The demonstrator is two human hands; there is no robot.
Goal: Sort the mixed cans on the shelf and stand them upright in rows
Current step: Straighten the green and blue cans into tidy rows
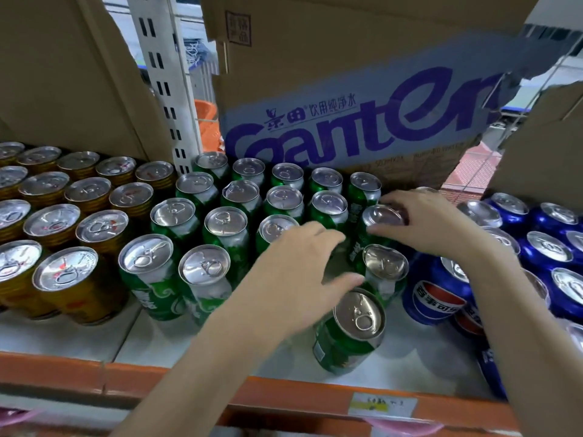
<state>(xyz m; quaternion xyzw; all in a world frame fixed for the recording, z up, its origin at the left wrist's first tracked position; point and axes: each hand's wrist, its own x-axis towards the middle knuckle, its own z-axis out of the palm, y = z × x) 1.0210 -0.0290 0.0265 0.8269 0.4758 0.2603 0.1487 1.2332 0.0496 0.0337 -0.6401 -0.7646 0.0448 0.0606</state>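
— Gripping what?
— Right hand (432,222) held a green can (377,230) at two o'clock; left hand (303,266) hovered open.
— Risk?
— A nudge could topple the front can (350,332).

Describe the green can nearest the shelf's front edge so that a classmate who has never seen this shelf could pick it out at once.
Find the cardboard box with big purple lettering at the back; below it stands a block of green cans. Follow that block's right side forward to the orange shelf edge. The front green can stands alone there, ahead of the rows, just under the left hand.
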